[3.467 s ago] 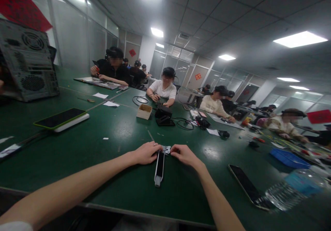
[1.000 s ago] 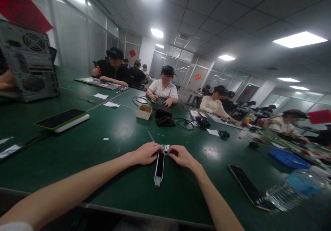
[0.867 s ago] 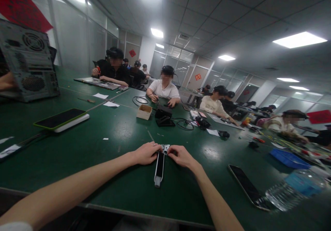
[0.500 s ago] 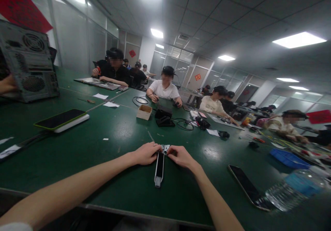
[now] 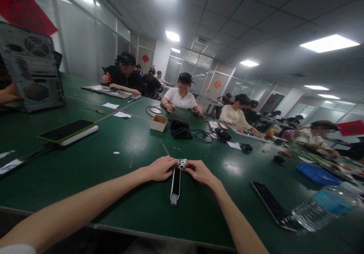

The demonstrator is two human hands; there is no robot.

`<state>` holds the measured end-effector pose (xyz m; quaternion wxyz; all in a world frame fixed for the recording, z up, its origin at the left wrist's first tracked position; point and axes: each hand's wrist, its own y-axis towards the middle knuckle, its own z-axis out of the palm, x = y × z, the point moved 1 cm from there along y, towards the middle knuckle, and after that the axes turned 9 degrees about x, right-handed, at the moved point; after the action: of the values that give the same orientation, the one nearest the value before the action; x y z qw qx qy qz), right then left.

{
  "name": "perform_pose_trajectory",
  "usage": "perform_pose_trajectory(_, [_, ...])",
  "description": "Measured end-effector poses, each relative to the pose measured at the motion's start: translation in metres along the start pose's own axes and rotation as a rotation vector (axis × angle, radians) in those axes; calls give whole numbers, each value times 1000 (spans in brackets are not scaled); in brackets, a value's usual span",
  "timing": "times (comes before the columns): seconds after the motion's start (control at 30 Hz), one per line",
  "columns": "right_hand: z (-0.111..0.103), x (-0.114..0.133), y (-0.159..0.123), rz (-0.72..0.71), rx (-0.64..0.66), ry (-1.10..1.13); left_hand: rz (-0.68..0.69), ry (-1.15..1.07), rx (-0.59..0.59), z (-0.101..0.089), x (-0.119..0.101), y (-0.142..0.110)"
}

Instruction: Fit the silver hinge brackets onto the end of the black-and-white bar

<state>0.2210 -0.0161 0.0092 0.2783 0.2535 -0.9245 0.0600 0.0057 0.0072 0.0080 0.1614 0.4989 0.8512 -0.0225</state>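
Hands (image 5: 160, 169) (image 5: 200, 172) on metal bracket (image 5: 182, 163), table edge (image 5: 159, 235) near

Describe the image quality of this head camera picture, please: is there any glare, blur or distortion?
In the head view, wide-lens distortion bends the edge of the green table; ceiling lights make a bright glare spot on its surface; the water bottle at lower right looks blurred.

Beyond the fingers (image 5: 173, 162), a long green workbench (image 5: 85, 178) is lit by ceiling panels (image 5: 329, 43) and flanked by glazed partitions (image 5: 79, 45).
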Motion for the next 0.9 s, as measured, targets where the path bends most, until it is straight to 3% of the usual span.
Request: perform_pose_trajectory(0.9, [0,7,-1,19,24,-52,-3,8,-6,1,1,-1])
